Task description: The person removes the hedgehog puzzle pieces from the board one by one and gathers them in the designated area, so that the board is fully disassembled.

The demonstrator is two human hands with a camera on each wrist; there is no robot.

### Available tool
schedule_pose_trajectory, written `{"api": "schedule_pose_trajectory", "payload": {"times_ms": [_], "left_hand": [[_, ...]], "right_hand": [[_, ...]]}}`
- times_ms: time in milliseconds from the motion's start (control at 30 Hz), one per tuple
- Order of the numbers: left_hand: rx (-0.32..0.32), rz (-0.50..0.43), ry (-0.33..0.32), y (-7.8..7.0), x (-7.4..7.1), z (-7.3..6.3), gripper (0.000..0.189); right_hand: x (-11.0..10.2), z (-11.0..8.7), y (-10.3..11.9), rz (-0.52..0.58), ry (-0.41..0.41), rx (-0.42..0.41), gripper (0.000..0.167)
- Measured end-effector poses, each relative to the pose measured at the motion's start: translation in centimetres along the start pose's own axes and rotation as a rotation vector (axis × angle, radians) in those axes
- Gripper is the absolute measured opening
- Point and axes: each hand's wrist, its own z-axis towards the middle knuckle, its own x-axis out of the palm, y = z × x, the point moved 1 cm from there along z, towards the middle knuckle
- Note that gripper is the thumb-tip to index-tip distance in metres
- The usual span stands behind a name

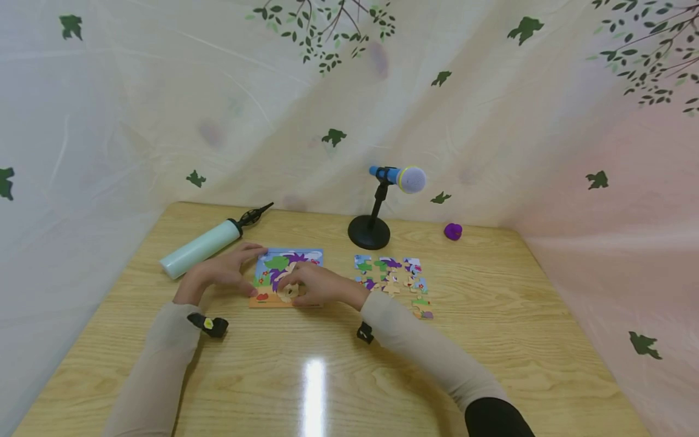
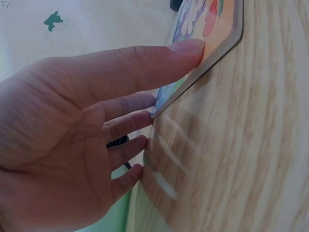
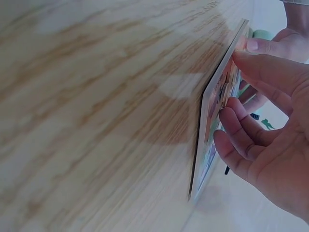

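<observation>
A flat picture puzzle board (image 1: 314, 256) lies on the table, showing a cartoon animal with purple hair. Beside its left edge, my left hand (image 1: 224, 269) has its fingers spread. In the left wrist view its thumb (image 2: 159, 63) rests on the board's orange corner, with fingertips along the edge. My right hand (image 1: 317, 284) is over the board's lower right part, its bent fingers (image 3: 236, 130) and thumb at the picture's surface. I cannot tell whether a puzzle piece is between them. Several loose puzzle pieces (image 1: 390, 263) lie in rows to the right.
Behind the left hand lies a pale green hand pump (image 1: 202, 247) with a black nozzle. A blue toy microphone (image 1: 411, 180) on a black stand (image 1: 369, 232) stands behind the pieces. A small purple object (image 1: 453, 231) is at the back right. Patterned cloth (image 1: 273, 152) hangs behind the table.
</observation>
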Motion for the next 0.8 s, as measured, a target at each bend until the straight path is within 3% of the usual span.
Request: {"api": "schedule_pose_trajectory", "payload": {"times_ms": [400,800], "left_hand": [[0.046,0.026,0.002,0.21,-0.06,-0.03,0.105],[0.038,0.015,0.004,0.15,0.07,0.01,0.103]], "right_hand": [[-0.01,0.3,-0.27,-0.014,0.03,0.001,0.042],[-0.2,0.48,-0.03,0.0,0.052,-0.025,0.04]]}}
